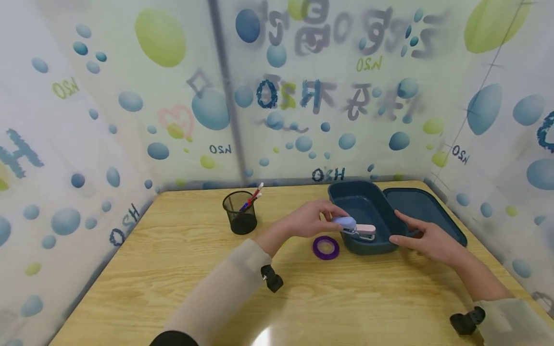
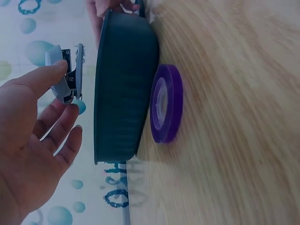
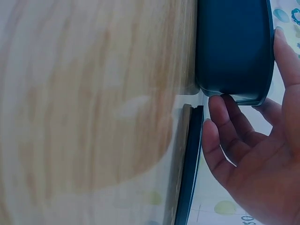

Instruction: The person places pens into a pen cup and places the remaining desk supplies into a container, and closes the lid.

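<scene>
My left hand (image 1: 315,218) pinches a lavender stapler (image 1: 345,222) between thumb and fingers, over the near left part of a dark teal box (image 1: 374,247). In the left wrist view, the stapler (image 2: 60,86) is above the box's rim, its jaws apart. Inside the box lies a pink stapler (image 1: 366,229), overlapped by the lavender one in the head view. My right hand (image 1: 426,240) holds the box's right side, thumb at the rim and fingers against the outer wall (image 3: 236,51). A purple tape roll (image 1: 326,248) lies flat beside the box's left wall.
A black mesh pen cup (image 1: 243,223) holding a few pens (image 1: 251,198) stands to the left on the wooden table (image 1: 173,269). The dark teal lid (image 1: 426,211) lies at the right, behind my right hand. Patterned fabric walls (image 1: 277,139) enclose the table's back and sides.
</scene>
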{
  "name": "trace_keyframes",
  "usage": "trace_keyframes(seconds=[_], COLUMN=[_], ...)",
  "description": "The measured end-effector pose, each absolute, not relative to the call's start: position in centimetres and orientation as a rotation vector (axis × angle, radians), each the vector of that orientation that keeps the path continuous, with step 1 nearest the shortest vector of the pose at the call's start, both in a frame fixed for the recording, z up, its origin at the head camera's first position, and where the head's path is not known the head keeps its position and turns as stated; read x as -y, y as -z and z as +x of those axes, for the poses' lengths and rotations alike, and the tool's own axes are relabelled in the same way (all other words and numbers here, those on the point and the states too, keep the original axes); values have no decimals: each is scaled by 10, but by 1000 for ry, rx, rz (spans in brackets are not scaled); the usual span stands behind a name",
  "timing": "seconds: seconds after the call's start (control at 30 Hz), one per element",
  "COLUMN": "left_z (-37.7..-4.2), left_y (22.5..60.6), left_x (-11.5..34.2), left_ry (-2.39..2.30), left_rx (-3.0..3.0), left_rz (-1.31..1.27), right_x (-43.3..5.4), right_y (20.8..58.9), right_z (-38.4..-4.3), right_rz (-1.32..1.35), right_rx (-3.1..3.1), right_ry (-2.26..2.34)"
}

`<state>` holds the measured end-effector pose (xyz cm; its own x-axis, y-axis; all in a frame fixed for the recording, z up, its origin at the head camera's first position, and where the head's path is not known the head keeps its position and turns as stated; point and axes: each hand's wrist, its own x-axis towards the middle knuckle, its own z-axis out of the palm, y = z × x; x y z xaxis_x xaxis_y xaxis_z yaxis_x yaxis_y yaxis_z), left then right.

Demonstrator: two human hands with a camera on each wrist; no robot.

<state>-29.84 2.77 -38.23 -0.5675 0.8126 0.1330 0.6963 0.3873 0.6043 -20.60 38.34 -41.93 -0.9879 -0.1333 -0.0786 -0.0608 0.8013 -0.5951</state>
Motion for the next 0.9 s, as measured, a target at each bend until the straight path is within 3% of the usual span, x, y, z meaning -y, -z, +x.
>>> trace_keyframes(seconds=[0.63, 0.9], left_z=[-342, -349], left_y=[402, 407], left_x=[-80, -95], left_ry=[-1031, -870], left_rx=[-2626, -2718], left_rz=[1178, 1178], right_x=[-384, -384], right_y=[418, 418], right_z=[-208, -208], right_rz=[-127, -151], right_rx=[-2857, -2869], right_ry=[903, 908])
